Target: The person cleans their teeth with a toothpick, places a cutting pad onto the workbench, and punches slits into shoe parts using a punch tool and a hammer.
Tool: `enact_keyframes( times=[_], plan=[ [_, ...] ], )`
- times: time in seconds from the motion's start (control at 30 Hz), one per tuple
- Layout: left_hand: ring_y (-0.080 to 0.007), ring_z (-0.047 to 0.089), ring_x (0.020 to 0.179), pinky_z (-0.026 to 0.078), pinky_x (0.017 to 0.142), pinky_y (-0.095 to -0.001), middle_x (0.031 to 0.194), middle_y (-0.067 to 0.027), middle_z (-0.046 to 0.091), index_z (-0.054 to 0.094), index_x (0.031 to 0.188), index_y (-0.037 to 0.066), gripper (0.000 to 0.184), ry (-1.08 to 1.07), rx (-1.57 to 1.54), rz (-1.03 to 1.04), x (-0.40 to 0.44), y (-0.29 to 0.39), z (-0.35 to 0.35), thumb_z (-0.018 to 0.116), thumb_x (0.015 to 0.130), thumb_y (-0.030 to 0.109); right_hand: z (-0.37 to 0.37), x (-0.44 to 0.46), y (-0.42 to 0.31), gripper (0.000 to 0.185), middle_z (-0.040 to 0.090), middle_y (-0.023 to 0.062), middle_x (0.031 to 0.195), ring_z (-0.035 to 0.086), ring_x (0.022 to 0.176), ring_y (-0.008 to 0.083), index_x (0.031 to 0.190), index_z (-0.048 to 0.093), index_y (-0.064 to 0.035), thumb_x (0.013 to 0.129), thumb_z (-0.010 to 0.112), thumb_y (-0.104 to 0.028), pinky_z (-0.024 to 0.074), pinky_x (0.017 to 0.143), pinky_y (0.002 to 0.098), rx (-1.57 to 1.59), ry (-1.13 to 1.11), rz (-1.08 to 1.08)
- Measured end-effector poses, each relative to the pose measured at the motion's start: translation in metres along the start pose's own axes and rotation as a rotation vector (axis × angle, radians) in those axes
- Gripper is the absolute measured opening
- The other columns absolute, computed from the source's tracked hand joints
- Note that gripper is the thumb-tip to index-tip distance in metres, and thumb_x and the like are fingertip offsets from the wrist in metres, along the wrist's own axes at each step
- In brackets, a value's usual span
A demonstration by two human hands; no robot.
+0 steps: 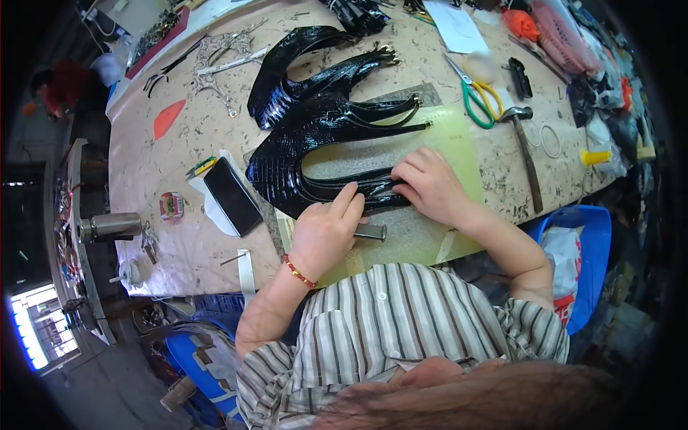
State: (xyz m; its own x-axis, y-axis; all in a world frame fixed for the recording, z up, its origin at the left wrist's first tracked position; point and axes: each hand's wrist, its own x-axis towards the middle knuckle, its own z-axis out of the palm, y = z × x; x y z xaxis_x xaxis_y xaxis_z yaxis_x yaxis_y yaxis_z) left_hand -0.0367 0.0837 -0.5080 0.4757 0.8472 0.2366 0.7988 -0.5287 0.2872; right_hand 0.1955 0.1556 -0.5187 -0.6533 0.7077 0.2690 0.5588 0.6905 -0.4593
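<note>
I have both hands on the black shiny bag (pixel 276 168), which lies partly on a yellow-green mat (pixel 464 154), with its body at ten o'clock from my fingers. My left hand (pixel 324 233) stretches two fingers close together, and their tips touch the strap (pixel 333 188). A short metal rod (pixel 371 232) sticks out from this hand toward three o'clock; if the bent fingers grip it, I cannot tell. My right hand (pixel 430 185) is narrow, with thumb and fingers bent together, and it pinches the same strap near its end. At eleven o'clock from my hands, a second black bag (pixel 269 75) lies just beside the first. At nine o'clock there is a phone (pixel 233 195), and near it, at ten o'clock, small yellow snips (pixel 202 167). Scissors (pixel 473 107) with green and yellow handles lie between one and two o'clock, and a hammer (pixel 527 154) rests at two o'clock. Beyond the table edge, at four o'clock, stands a blue bin (pixel 596 251).
</note>
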Motion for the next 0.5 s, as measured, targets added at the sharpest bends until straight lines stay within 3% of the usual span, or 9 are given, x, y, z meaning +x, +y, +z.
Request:
enact_keyframes(
  times=[0.2, 0.3, 0.4, 0.5],
  plan=[
    [-0.0251, 0.065, 0.067, 0.052, 0.06, -0.034, 0.105, -0.0071, 0.063, 0.066, 0.099, 0.007, 0.031, 0.009, -0.171, -0.053, 0.005, 0.001, -0.008, 0.077, 0.072, 0.02, -0.008, -0.005, -0.001, 0.016, 0.054, 0.0089, 0.085, 0.057, 0.081, 0.0304, 0.085, 0.06, -0.0057, 0.076, 0.071, -0.012, 0.0466, 0.071, 0.0418, 0.144, -0.078, 0.01],
    [-0.0225, 0.066, 0.073, 0.052, 0.066, -0.0348, 0.104, -0.0072, 0.06, 0.064, 0.099, 0.005, 0.028, -0.093, -0.118, -0.032, 0.005, 0.002, -0.011, 0.074, 0.075, 0.017, -0.006, -0.012, 0.0, 0.014, 0.054, 0.009, 0.085, 0.058, 0.081, 0.0301, 0.082, 0.061, -0.005, 0.076, 0.071, -0.011, 0.0475, 0.071, 0.0423, 0.142, -0.124, 0.019],
    [-0.0261, 0.065, 0.072, 0.053, 0.066, -0.032, 0.105, -0.0086, 0.061, 0.068, 0.099, 0.005, 0.027, -0.121, -0.174, -0.033, 0.007, -0.003, -0.012, 0.076, 0.073, 0.013, -0.012, -0.016, -0.007, 0.014, 0.058, 0.0102, 0.093, 0.059, 0.087, 0.0307, 0.085, 0.061, -0.0046, 0.076, 0.07, -0.01, 0.0485, 0.075, 0.0416, 0.098, -0.168, 0.032],
    [-0.0218, 0.065, 0.081, 0.052, 0.072, -0.0295, 0.105, -0.0094, 0.06, 0.069, 0.098, 0.003, 0.022, -0.074, -0.436, -0.102, 0.018, -0.015, -0.019, 0.073, 0.077, 0.007, -0.011, -0.018, -0.022, 0.014, 0.06, 0.0128, 0.108, 0.059, 0.091, 0.0323, 0.085, 0.06, -0.0031, 0.076, 0.07, -0.009, 0.049, 0.079, 0.0416, 0.042, -0.027, -0.016]
  ],
)
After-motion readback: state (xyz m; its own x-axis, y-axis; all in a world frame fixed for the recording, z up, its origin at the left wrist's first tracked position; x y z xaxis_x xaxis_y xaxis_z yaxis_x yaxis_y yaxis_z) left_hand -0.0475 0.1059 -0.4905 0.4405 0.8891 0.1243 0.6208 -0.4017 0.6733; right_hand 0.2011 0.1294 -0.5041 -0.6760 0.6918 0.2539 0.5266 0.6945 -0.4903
